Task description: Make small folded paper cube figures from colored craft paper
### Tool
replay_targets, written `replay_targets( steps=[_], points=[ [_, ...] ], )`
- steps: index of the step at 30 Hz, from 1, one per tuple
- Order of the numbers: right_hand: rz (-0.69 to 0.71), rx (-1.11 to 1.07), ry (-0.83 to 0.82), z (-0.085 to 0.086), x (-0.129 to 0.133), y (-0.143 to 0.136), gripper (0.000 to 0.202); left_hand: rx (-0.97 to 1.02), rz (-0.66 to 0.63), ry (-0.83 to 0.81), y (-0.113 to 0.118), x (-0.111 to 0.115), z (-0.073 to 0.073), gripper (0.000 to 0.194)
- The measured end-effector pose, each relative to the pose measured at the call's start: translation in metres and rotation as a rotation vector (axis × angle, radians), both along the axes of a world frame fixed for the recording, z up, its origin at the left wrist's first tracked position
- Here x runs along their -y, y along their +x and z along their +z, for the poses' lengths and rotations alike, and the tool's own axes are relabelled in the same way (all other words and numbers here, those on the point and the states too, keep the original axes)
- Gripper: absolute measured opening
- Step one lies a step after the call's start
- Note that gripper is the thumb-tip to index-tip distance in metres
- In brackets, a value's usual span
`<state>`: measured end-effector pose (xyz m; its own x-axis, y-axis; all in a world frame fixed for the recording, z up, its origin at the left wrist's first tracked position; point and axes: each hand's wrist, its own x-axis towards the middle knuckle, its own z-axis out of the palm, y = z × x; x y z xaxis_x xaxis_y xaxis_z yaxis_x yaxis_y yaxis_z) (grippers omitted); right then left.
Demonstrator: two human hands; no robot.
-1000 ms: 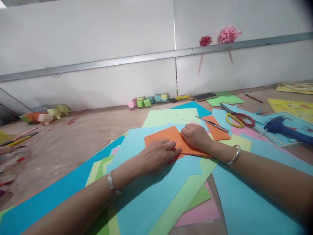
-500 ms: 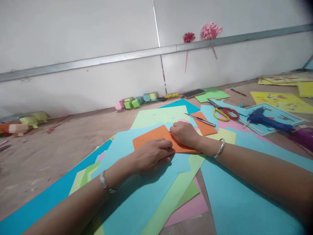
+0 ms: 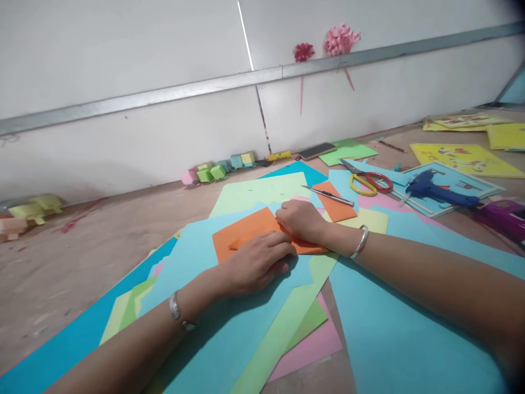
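Observation:
A folded sheet of orange paper [image 3: 235,232] lies on a stack of coloured sheets, under both of my hands. My left hand [image 3: 260,262] rests on its near part with bent fingers closed against the paper, and the thumb is tucked toward the right. Just beyond, my right hand [image 3: 301,221] is curled with its fingertips gripping the paper near a fold; the exact pinch is hidden. A small raised orange flap [image 3: 234,244] shows beside the left hand's knuckles. Behind the right hand, a craft knife [image 3: 330,196] lies across a smaller orange piece [image 3: 336,205].
Red-and-yellow-handled scissors [image 3: 367,180] and a blue-and-purple glue gun [image 3: 443,191] lie at right. A phone [image 3: 318,151] and several small paper blocks [image 3: 217,169] sit along the wall. Light blue sheets [image 3: 402,312] spread in front. Yellow picture cards [image 3: 463,158] lie far right.
My left hand has shifted slightly over the orange paper, and a small flap now stands up beside it. The right hand keeps its grip. The whole view has slid a little.

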<state>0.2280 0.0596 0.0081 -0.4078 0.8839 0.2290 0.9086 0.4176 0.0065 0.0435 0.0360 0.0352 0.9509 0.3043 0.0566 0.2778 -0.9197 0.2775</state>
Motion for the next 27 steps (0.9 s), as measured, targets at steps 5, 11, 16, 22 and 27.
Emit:
replay_targets(
  steps=[5,11,16,22,27],
  points=[
    [0.002,-0.010,-0.009,0.002,0.002,0.000,0.018,0.000,-0.037,-0.078,0.005,-0.005,0.003,0.028],
    [0.014,-0.020,-0.014,0.003,0.002,0.000,0.019,-0.048,-0.052,0.004,0.006,-0.005,-0.002,0.039],
    [0.018,-0.037,-0.019,0.000,-0.002,0.001,0.017,-0.099,-0.059,0.014,0.015,-0.004,0.000,0.045],
    [0.029,-0.053,-0.026,0.000,-0.004,0.002,0.016,-0.154,-0.054,0.078,0.023,-0.004,-0.002,0.054],
    [0.027,-0.060,-0.023,-0.001,-0.004,0.003,0.019,-0.232,0.027,0.174,0.032,0.007,-0.003,0.064]
  ],
)
